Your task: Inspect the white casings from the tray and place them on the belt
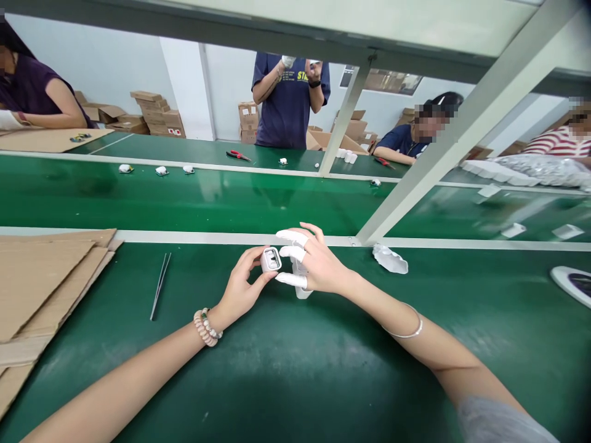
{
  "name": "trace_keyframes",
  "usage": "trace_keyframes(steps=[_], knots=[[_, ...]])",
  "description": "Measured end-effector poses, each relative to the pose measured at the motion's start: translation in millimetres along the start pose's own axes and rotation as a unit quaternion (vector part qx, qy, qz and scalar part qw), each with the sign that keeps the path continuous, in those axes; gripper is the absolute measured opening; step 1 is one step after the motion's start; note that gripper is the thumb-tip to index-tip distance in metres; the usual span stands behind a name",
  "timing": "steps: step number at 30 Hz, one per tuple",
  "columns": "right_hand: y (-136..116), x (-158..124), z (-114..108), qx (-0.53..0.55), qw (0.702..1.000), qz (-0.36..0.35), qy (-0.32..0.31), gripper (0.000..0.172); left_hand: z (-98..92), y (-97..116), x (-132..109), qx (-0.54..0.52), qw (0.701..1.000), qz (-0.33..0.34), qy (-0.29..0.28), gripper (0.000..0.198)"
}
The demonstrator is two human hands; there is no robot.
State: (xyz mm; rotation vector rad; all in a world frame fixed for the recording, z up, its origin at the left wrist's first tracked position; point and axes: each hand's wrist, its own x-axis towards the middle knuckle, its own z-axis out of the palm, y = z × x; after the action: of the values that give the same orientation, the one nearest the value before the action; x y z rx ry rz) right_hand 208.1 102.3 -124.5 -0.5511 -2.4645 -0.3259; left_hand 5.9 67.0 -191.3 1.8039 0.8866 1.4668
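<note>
My left hand [244,280] grips a small white plastic housing [271,260] between thumb and fingers; its open end faces me and shows a dark, hollow inside. Close by on the right is my right hand [311,258], with white finger cots on the thumb and two fingers. Those fingers are spread, their tips near the housing's edge; I cannot tell whether they touch it. Partly hidden behind the right hand, another white plastic piece [303,290] stands on the green table [295,369].
Tweezers [160,287] and flattened cardboard [41,277] lie on the left. On the right are a crumpled white piece [390,259] and a white round-edged object [572,284]. Beyond a metal post [415,154], white parts sit on a green belt [207,197]; several co-workers are across it.
</note>
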Motion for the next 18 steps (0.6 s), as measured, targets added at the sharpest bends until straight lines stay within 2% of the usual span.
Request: trace_keyframes(steps=[5, 11, 18], knots=[[-8, 0, 2, 0.052, 0.998, 0.033, 0.003, 0.051, -0.6, 3, 0, 0.006, 0.999, 0.004, -0.041, 0.043], [-15, -1, 4, 0.068, 0.994, 0.070, -0.043, 0.047, -0.7, 6, 0, 0.004, 0.998, -0.005, -0.056, 0.044], [-15, 1, 4, 0.111, 0.990, 0.076, -0.048, 0.046, -2.4, 5, -2, -0.020, 0.996, -0.010, -0.088, 0.045]])
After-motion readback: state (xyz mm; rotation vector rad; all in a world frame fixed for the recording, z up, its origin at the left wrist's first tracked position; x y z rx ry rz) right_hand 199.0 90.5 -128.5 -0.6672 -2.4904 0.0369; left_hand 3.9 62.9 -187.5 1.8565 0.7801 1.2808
